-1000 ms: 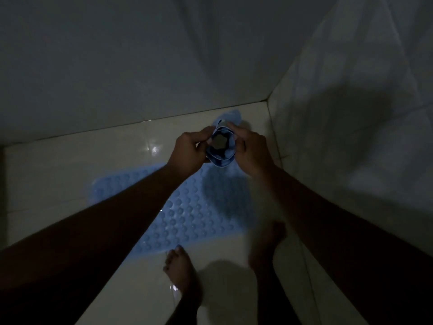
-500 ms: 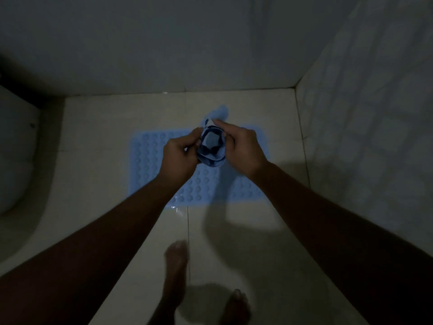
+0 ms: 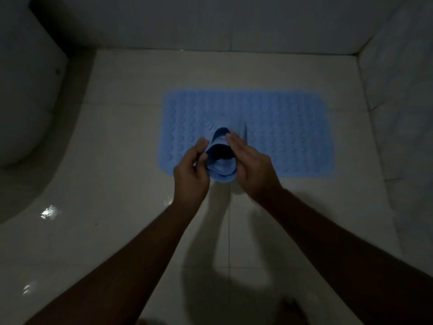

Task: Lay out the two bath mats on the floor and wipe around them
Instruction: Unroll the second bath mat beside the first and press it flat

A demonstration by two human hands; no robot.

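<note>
One light blue bath mat (image 3: 281, 127) with a bumpy surface lies flat on the pale tiled floor near the far wall. A second blue mat (image 3: 221, 164) is rolled into a loose tube that I hold up in front of me, its open end facing the camera. My left hand (image 3: 191, 172) pinches the roll's left edge between thumb and fingers. My right hand (image 3: 251, 165) lies against the roll's right side with its fingers nearly straight. The room is dim.
A white toilet bowl (image 3: 25, 95) stands at the left. Tiled walls close in at the back (image 3: 222, 22) and on the right (image 3: 403, 113). Glossy floor tiles (image 3: 117, 231) stretch between me and the flat mat; my foot (image 3: 293, 310) shows at the bottom edge.
The view has swung left and pulled back, so the flat mat now shows whole and the toilet appears. The rolled mat has loosened and my right fingers have straightened along it.
</note>
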